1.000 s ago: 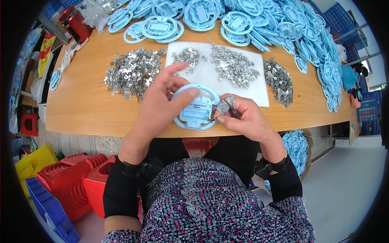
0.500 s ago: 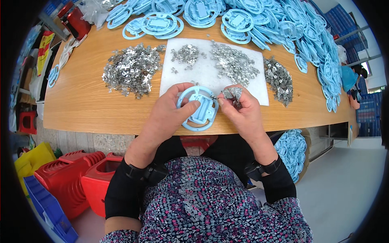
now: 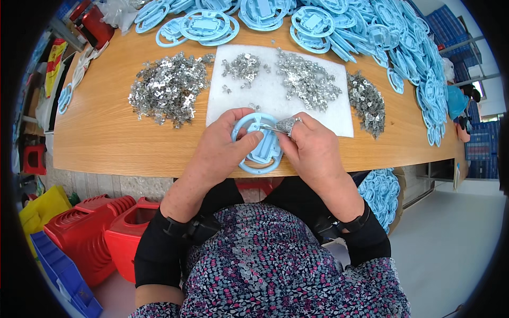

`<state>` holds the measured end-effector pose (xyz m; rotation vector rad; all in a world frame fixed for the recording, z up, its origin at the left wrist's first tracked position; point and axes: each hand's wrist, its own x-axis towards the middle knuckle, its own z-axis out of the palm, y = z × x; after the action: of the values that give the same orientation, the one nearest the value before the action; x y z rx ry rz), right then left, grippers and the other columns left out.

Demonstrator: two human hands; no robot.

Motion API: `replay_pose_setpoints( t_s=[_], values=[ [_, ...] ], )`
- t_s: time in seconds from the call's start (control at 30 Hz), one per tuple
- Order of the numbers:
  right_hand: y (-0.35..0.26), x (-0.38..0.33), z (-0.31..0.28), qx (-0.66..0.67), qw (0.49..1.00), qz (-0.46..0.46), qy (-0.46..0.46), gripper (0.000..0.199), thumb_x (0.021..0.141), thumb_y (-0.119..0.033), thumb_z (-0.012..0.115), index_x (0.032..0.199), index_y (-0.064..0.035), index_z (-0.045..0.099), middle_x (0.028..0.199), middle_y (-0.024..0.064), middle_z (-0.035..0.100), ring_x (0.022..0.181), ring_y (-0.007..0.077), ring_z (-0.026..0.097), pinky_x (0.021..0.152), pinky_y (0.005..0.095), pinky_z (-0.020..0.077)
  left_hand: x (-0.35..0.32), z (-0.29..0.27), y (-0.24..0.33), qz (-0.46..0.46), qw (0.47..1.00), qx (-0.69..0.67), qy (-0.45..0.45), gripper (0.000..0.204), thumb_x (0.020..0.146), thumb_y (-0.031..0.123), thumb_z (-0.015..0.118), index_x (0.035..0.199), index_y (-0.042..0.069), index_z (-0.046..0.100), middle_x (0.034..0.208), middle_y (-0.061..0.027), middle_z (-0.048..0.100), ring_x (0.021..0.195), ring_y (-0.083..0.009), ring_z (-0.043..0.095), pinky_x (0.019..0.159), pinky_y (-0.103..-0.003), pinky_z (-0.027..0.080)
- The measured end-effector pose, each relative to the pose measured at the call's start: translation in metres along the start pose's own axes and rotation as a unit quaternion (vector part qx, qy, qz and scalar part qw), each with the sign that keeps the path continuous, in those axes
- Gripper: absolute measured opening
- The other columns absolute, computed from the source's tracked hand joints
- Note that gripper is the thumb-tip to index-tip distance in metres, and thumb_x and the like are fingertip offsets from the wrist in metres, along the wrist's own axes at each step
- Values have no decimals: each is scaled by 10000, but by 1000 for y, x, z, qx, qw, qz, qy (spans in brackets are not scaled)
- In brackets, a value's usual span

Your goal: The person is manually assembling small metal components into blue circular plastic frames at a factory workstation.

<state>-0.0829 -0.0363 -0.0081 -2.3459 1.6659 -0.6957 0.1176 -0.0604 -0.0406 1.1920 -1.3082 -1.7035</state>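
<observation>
In my left hand [image 3: 216,146] is a light-blue plastic wheel-shaped part [image 3: 265,152], with an outer ring and a recessed rectangular middle. The left thumb presses on its face, while the other fingers go behind the rim. My right hand [image 3: 319,151] is closed round a slim metal tool [image 3: 272,129] with a silver-grey wrapped grip; its exact kind is unclear. The tool's tip reaches over the upper part of the wheel's middle. Whether a small metal piece sits under the tip is too small to tell. Both hands are at the table's near edge.
Small metal clips lie in a large pile [image 3: 168,89] at left, on a white foam sheet [image 3: 273,107], and in another pile [image 3: 366,103] at right. Many blue wheel parts [image 3: 207,26] are heaped at the back and right. Red stools [image 3: 87,233] stand at lower left.
The right hand has turned and moved slightly left. The tool's tip now extends over the wheel; before, thumb and finger pinched at its right rim. The left hand keeps its hold.
</observation>
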Motion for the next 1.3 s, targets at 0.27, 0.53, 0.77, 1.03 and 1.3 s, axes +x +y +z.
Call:
replay_pose_setpoints(
  t_s=[0.27, 0.53, 0.77, 1.03, 1.3],
  values=[
    [7, -17, -2, -2, 995, -15, -101, 141, 877, -134, 657, 951, -20, 619, 940, 179, 629, 829, 388, 641, 703, 460, 526, 2, 1, -2, 10, 1000, -1, -6, 468, 946, 120, 675, 1342, -47, 491, 1175, -90, 645, 1048, -116, 611, 907, -268, 511],
    [13, -16, -12, -4, 993, 45, -113, 212, 901, -144, 643, 1095, -65, 674, 866, 200, 665, 791, 385, 658, 667, 468, 515, 0, -1, -1, 5, 999, 32, 1, 470, 949, 139, 676, 1338, -52, 496, 1172, -91, 650, 1039, -113, 617, 896, -265, 515],
    [6, -9, -20, -75, 990, -29, -119, 76, 868, -116, 655, 898, -49, 635, 656, 160, 624, 639, 396, 634, 579, 485, 488, 0, 0, 3, 0, 1000, 11, -5, 477, 950, 149, 680, 1341, -53, 496, 1154, -85, 653, 1020, -105, 617, 886, -259, 516],
    [-16, 17, -35, -140, 966, -8, -217, 135, 891, -140, 566, 835, -34, 627, 727, 185, 670, 704, 377, 673, 625, 488, 519, 1, -1, 0, 28, 997, 70, -3, 470, 948, 122, 684, 1343, -50, 497, 1102, -66, 659, 1004, -86, 601, 864, -258, 518],
    [2, -4, -25, 17, 978, 176, -108, 312, 991, -282, 599, 882, 9, 620, 713, 169, 673, 675, 320, 678, 615, 411, 506, -6, -3, 6, 4, 992, -126, -32, 440, 952, 74, 643, 1350, -41, 494, 1198, -77, 636, 1063, -112, 610, 918, -259, 509]
  ],
)
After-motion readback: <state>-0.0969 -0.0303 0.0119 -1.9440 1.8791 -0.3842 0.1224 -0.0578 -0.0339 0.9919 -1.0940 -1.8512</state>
